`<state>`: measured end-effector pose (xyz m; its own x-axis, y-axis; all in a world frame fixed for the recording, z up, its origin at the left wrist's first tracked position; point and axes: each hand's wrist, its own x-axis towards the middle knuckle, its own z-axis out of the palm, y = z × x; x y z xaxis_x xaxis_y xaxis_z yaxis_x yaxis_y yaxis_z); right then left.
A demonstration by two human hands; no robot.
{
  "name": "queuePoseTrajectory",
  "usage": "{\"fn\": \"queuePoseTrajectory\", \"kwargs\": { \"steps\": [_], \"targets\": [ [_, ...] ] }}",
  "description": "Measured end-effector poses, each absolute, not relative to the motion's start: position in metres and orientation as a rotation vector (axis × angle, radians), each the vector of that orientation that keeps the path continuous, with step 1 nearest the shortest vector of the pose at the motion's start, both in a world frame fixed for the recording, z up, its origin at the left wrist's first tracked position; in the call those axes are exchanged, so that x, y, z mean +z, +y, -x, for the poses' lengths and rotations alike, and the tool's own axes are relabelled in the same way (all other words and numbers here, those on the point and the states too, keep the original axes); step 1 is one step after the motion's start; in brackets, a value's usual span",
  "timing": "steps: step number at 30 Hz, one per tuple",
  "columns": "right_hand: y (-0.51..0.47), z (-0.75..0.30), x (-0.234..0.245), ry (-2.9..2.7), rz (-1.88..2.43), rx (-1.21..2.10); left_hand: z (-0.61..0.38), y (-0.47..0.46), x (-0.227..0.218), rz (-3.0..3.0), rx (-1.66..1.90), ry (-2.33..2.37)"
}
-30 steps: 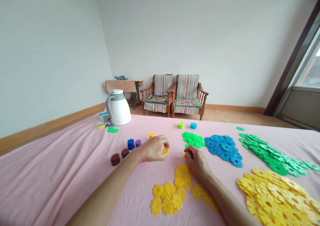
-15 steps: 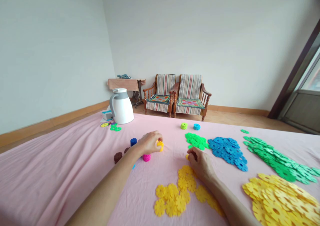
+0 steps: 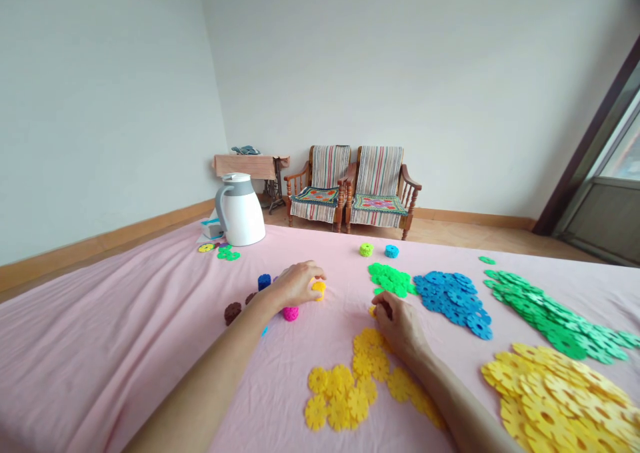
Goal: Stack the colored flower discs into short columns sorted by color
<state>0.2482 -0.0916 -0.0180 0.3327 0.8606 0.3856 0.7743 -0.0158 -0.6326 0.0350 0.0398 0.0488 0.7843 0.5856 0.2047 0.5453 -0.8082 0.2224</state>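
My left hand is closed around a small stack of yellow snowflake discs, low over the pink cloth. Beside and behind that hand sit short stacks: dark blue, brown and magenta. My right hand has its fingers curled together, with a yellow snowflake disc showing at the fingertips. How many discs it pinches is hidden. Just below the right hand lies a loose spread of yellow discs, partly covered by the forearm.
Bright green, blue, darker green and yellow piles of discs lie to the right. Lime and light blue stacks stand farther back. A white jug stands at the far left. Two chairs are beyond.
In my left hand the yellow stack has turned slightly, showing its side and top instead of an open ring. The right hand keeps nearly the same place. The whole view has shifted a little.
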Motion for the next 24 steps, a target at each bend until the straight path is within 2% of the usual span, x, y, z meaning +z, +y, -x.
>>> {"fn": "queuePoseTrajectory", "kwargs": {
  "steps": [8,24],
  "targets": [
    [-0.0929,-0.2459,-0.0137,-1.457,1.805,0.134,-0.0342,0.031,0.0545,-2.88,0.229,0.866],
    [-0.0913,-0.2476,-0.0175,-1.452,1.788,0.131,-0.0353,0.0314,0.0544,-2.847,0.352,0.89]
  ]
}}
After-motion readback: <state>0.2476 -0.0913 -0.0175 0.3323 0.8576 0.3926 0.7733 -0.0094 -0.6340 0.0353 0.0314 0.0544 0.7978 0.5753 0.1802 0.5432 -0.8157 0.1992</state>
